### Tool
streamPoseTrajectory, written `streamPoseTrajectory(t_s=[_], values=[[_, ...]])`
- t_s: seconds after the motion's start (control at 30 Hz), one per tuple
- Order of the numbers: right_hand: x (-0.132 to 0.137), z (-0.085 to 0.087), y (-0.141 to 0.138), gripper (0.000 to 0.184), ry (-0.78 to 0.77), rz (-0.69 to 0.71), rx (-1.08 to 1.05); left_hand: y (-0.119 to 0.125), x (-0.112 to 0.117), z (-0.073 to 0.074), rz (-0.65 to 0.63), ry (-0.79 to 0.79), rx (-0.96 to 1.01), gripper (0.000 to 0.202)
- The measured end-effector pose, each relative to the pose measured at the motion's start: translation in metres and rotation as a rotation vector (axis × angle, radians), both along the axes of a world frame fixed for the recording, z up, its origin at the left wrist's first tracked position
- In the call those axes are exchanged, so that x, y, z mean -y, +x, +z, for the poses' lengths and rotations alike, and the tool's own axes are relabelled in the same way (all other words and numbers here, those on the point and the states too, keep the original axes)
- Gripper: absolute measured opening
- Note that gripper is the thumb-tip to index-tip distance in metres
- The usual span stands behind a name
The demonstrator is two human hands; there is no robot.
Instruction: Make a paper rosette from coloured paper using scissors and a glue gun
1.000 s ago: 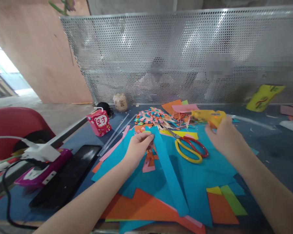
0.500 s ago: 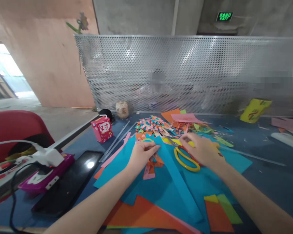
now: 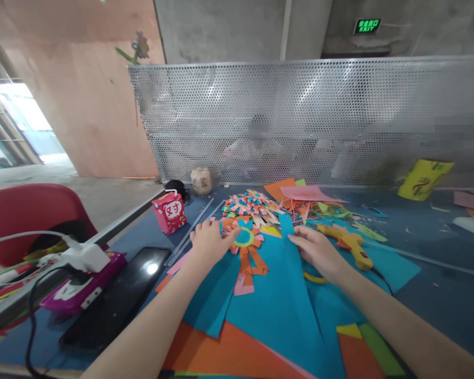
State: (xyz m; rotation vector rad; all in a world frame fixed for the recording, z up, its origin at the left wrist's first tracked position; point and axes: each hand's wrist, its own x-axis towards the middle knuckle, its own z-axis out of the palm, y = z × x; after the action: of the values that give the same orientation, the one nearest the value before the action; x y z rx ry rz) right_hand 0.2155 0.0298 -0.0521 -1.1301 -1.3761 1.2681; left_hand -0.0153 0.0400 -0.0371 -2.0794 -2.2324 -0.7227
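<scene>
centre of frame, left to right: left hand (image 3: 210, 241) open, fingertips on paper rosette (image 3: 245, 238); blue strip (image 3: 300, 300) just right of it, pressed flat under open right hand (image 3: 318, 252), nothing gripped; glue gun (image 3: 349, 245) beside. step judged: lining up strip; next move: pinch at strip's upper end.

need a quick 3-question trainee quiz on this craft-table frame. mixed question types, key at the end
1. True or false: the right hand is gripping the glue gun.
2. Where is the left hand relative to the paper rosette? A) at its left edge B) flat over its centre C) far off to its right
3. Fill in: the right hand's fingers rest on a long ____ paper strip.
Key: 1 false, the glue gun lies on the table beside that hand; 2 A; 3 blue.
</scene>
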Motion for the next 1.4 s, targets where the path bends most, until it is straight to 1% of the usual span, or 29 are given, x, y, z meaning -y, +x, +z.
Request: streamPoseTrajectory(t_s=[0.03, 0.1, 0.17, 0.27, 0.33, 0.47, 0.53, 0.63, 0.77, 0.9, 1.0, 1.07, 1.17, 1.27, 1.33, 1.4], values=[[0.0, 0.0, 0.001, 0.028, -0.015, -0.008, -0.039, -0.001, -0.002, -0.004, 0.033, -0.046, -0.057, 0.059], [0.0, 0.001, 0.001, 0.029, -0.024, -0.02, -0.097, -0.001, -0.005, -0.011, 0.04, -0.108, -0.083, 0.061], [0.002, 0.004, -0.001, 0.029, -0.037, -0.013, -0.12, 0.001, -0.006, -0.014, 0.031, -0.136, -0.042, 0.057], [0.005, 0.007, -0.005, 0.03, -0.058, -0.012, -0.108, 0.001, -0.007, -0.014, 0.003, -0.146, 0.07, 0.051], [0.006, 0.006, -0.006, 0.029, -0.053, -0.023, -0.094, 0.0, -0.007, -0.014, -0.046, -0.133, 0.185, 0.048], [0.006, 0.002, -0.008, 0.026, -0.065, 0.04, -0.087, -0.003, -0.011, -0.016, -0.15, -0.079, 0.593, 0.054], [0.006, 0.0, -0.009, 0.025, -0.07, 0.06, -0.077, -0.004, -0.013, -0.016, -0.186, -0.066, 0.711, 0.055], [0.007, -0.003, -0.009, 0.024, -0.067, 0.048, -0.07, -0.001, -0.013, -0.011, -0.218, -0.044, 0.821, 0.053], [0.009, -0.003, -0.009, 0.022, -0.051, 0.021, -0.105, 0.005, -0.006, 0.0, -0.27, 0.04, 1.1, 0.06], [0.012, 0.001, -0.011, 0.021, 0.033, 0.109, -0.187, 0.012, 0.002, 0.007, -0.296, 0.118, 1.339, 0.072], [0.015, 0.002, -0.013, 0.022, 0.049, 0.139, -0.185, 0.019, 0.005, 0.006, -0.323, 0.074, 1.521, 0.069], [0.018, 0.003, -0.013, 0.024, 0.043, 0.152, -0.181, 0.023, 0.007, 0.004, -0.32, 0.042, 1.622, 0.065], [0.02, 0.008, -0.013, 0.027, 0.027, 0.143, -0.23, 0.027, 0.011, 0.007, -0.235, 0.045, 1.722, 0.067], [0.02, 0.015, -0.012, 0.028, 0.004, 0.085, -0.348, 0.027, 0.015, 0.017, -0.153, 0.085, 1.788, 0.068], [0.018, 0.019, -0.011, 0.029, -0.03, 0.034, -0.401, 0.025, 0.016, 0.023, -0.165, 0.092, 1.824, 0.064], [0.016, 0.021, -0.01, 0.032, -0.072, -0.015, -0.371, 0.022, 0.015, 0.027, -0.225, 0.076, 1.854, 0.06]])
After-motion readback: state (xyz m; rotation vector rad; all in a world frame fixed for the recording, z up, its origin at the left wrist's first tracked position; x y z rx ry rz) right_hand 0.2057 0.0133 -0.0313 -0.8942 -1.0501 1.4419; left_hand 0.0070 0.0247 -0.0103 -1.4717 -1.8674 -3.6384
